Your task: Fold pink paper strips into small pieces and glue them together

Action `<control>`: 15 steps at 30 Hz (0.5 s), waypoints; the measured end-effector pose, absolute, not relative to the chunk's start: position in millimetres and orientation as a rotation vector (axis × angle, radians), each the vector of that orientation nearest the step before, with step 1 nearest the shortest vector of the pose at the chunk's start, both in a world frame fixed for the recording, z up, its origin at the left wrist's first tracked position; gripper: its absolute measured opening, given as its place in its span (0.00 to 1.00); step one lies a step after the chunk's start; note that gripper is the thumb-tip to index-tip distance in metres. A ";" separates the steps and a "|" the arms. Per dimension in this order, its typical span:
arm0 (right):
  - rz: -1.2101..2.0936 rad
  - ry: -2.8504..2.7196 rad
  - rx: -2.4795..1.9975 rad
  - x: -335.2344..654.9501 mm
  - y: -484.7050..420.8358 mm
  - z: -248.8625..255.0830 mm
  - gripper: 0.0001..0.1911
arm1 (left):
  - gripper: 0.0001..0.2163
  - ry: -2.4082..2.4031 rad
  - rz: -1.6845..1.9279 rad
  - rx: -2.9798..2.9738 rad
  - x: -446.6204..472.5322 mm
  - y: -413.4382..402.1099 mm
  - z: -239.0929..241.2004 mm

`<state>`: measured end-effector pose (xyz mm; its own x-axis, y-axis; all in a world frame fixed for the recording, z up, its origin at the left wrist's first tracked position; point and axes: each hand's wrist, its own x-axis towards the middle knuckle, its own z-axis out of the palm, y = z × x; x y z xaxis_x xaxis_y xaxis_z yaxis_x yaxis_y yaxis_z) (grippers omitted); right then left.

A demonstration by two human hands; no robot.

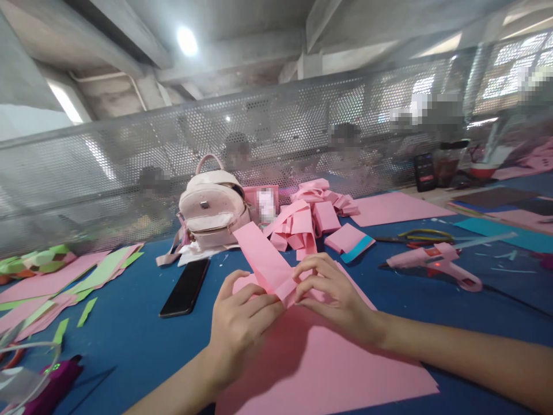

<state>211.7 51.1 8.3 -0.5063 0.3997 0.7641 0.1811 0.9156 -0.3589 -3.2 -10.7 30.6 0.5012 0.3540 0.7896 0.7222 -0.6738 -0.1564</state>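
Note:
Between my two hands is a pink paper strip (264, 253), folded near its lower end, with its long free part slanting up to the left. My left hand (244, 320) pinches the fold from the left. From the right, the fingertips of my right hand (330, 294) close on the same folded end. Beneath both hands lies a stack of pink paper sheets (337, 363). Just beyond them is a heap of folded pink paper strips (298, 222), and beside it a folded pink piece with a blue strip (349, 241).
A pink glue gun (436, 262) and scissors (425, 236) lie to the right. A black phone (185, 288) and a pale pink backpack (213, 210) are left of centre. Green and pink paper scraps (93, 276) lie far left. A perforated metal panel (294, 138) stands behind.

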 end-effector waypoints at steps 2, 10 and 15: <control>0.315 -2.084 -0.416 212.1 53.5 7.7 0.02 | 0.09 -0.883 -1.042 -2.283 -5.1 -10.0 30.9; 0.524 -1.959 -0.416 214.7 66.4 6.6 0.06 | 0.07 -0.927 -1.096 -2.274 -2.2 -9.7 26.7; 0.681 -1.875 -0.484 218.0 80.7 10.3 0.11 | 0.07 -0.923 -1.246 -2.296 -4.2 -10.4 28.2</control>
